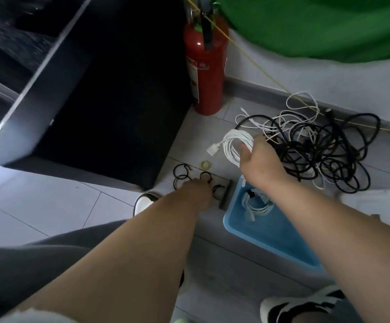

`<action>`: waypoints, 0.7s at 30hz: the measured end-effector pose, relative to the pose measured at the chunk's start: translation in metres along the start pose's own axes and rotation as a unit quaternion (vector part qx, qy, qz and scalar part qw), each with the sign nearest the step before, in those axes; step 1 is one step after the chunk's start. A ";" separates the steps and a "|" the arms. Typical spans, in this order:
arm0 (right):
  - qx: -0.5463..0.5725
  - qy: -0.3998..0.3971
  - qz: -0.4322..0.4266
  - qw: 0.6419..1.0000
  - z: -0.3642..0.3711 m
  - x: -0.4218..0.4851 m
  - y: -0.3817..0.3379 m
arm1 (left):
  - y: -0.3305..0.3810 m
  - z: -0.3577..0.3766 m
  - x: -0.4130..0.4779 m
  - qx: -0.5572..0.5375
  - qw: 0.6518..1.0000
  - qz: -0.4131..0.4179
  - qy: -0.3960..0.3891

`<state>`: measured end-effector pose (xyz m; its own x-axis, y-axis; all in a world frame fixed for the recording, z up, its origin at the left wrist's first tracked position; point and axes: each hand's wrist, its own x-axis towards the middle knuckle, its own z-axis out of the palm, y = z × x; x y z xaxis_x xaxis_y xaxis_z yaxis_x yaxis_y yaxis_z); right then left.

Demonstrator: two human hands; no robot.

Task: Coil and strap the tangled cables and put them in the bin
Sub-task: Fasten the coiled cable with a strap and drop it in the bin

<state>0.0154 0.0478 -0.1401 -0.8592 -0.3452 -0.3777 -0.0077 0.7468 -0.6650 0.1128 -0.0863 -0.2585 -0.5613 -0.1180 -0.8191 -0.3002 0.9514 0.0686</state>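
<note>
In the head view, the right hand (257, 162) grips a coiled white cable (236, 145) above the floor, between the tangled pile of black and white cables (324, 148) and the black straps (181, 177). The left hand (196, 191) reaches down onto those straps, but I cannot tell whether its fingers pinch one. Just below the right hand sits the blue bin (282, 236), with one strapped pale coil (255, 202) inside.

Tiled floor (49, 206) under tangled cables (324, 145), bin (282, 236), straps (181, 174)
</note>
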 end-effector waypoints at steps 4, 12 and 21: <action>0.001 -0.006 0.017 1.000 -0.007 -0.005 -0.001 | -0.003 0.001 -0.004 -0.015 0.999 0.018 0.049; 0.007 0.017 0.031 0.999 -0.060 -0.028 -0.045 | -0.002 -0.108 -0.082 -0.142 0.960 0.071 0.231; -0.015 0.050 0.024 0.998 -0.158 -0.098 -0.116 | 0.014 -0.227 -0.241 -0.234 0.922 0.163 0.263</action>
<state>0.0198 0.0848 0.0754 -0.9059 -0.2505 -0.3415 0.0209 0.7788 -0.6269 0.0689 -0.1088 0.0687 -0.9393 -0.0868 -0.3319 -0.2814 0.7481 0.6010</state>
